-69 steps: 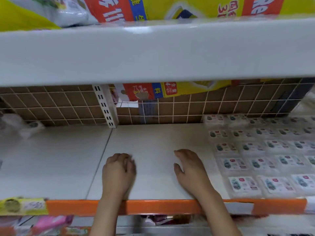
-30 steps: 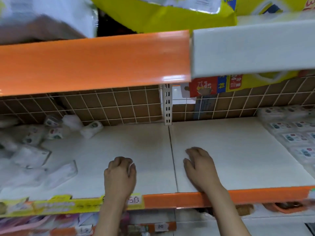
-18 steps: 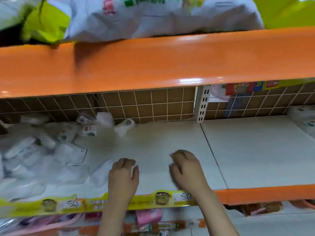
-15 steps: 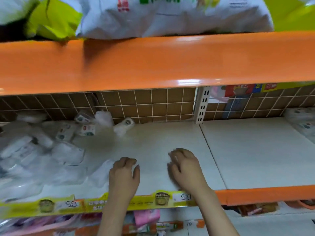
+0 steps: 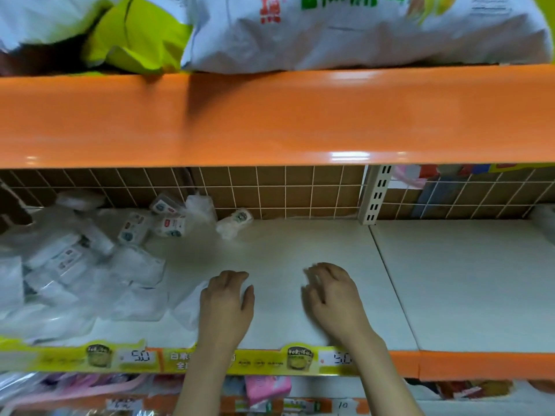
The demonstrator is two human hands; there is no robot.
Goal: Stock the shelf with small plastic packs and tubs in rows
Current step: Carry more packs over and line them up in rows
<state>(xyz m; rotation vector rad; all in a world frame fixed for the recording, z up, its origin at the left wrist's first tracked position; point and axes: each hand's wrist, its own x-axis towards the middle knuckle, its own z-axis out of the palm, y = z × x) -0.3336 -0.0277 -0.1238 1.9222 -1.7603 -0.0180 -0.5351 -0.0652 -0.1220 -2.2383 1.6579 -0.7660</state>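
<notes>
A loose heap of small clear plastic packs [image 5: 69,265] with red and teal labels lies on the left of the white shelf board [image 5: 288,244]. One pack [image 5: 234,222] lies apart by the back grid. My left hand [image 5: 226,304] hovers palm down over the shelf's front, beside a clear pack [image 5: 187,307] at the heap's edge; it holds nothing. My right hand [image 5: 333,298] is palm down to its right, fingers loosely bent, holding nothing.
An orange shelf edge [image 5: 270,115] overhangs close above, loaded with large white and yellow-green bags [image 5: 345,31]. A slotted upright [image 5: 375,193] stands at the back where two boards meet. Yellow price strips [image 5: 240,360] line the front lip. Goods fill the shelf below.
My view has swung left, from the neat rows of packs on the right to the loose heap. Both hands have travelled left along the shelf, still holding nothing.
</notes>
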